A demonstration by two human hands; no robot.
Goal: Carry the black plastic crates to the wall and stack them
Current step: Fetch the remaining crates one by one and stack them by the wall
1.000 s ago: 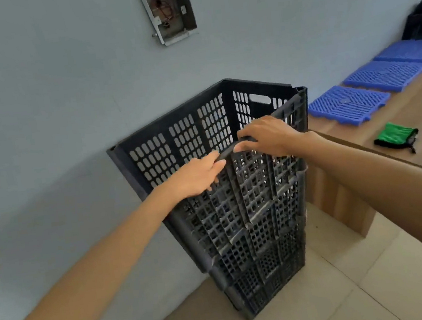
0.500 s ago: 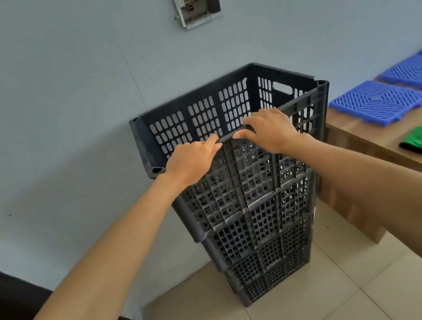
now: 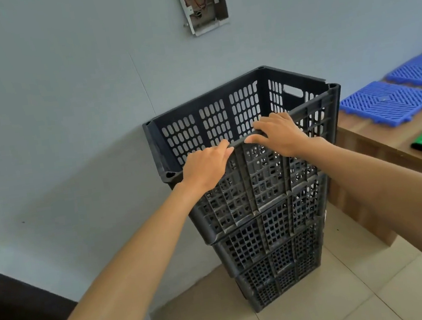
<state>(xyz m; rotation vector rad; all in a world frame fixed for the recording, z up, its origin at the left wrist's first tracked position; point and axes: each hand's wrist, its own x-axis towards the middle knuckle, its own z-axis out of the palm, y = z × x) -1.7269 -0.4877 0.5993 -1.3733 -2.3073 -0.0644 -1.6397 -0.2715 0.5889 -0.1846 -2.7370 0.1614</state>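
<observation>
Both hands, left and right, are gripping the top crate's near rim, fingers curled over it, on a stack against the wall.

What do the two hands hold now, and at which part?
The left hand and the right hand both grip the top crate by its near upper rim, side by side near the rim's middle.

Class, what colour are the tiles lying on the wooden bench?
Blue, with a ridged diamond pattern: tiles, seen in the head view.
</observation>
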